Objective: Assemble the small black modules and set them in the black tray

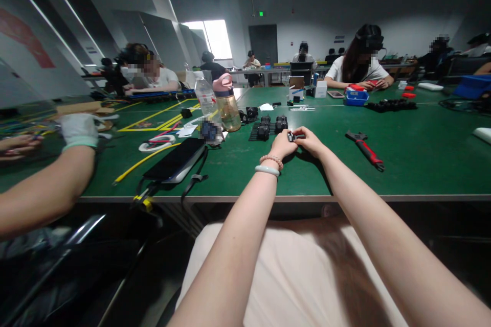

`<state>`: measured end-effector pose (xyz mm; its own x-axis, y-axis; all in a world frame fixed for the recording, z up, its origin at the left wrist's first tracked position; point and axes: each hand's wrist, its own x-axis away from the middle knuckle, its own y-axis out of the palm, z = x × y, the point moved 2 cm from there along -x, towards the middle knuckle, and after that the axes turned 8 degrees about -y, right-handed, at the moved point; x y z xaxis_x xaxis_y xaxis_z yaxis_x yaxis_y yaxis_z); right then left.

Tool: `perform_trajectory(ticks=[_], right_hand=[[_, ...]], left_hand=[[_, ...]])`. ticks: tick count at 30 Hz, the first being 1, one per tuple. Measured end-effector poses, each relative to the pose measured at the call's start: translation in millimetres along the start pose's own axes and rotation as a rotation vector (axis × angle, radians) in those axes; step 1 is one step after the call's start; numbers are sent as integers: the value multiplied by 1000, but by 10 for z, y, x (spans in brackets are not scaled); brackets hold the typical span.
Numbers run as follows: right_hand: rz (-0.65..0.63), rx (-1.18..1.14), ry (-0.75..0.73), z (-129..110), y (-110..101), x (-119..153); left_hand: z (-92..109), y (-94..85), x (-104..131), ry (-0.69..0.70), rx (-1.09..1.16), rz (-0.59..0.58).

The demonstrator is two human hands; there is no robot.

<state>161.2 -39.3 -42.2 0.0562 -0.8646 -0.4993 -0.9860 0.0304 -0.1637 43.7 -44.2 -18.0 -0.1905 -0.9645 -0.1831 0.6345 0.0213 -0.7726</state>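
Observation:
Both my hands meet over the green table (245, 173), around a small black part with a light label (291, 137). My left hand (283, 145) grips it from the left. The fingers of my right hand (310, 142) pinch it from the right. What kind of part it is I cannot make out, since fingers cover much of it. Just beyond my left hand stand several black blocky parts (263, 128), some on a black grid-like piece (253, 134). To the right of my hands lies an adjustable wrench (365, 150) with a red and black handle.
A pink-lidded bottle (229, 107) and a clear bottle (205, 94) stand left of the black parts. A phone-like black device (174, 161) with cables lies near the front edge. At far left reaches a co-worker's gloved hand (79, 130). A blue bin (356, 97) sits across the table.

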Motion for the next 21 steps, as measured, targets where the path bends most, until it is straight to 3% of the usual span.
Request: perform_trajectory(ticks=[21], right_hand=[[18,96,2,66,-13,-1]], left_hand=[[-26,36,-30,7,73,22]])
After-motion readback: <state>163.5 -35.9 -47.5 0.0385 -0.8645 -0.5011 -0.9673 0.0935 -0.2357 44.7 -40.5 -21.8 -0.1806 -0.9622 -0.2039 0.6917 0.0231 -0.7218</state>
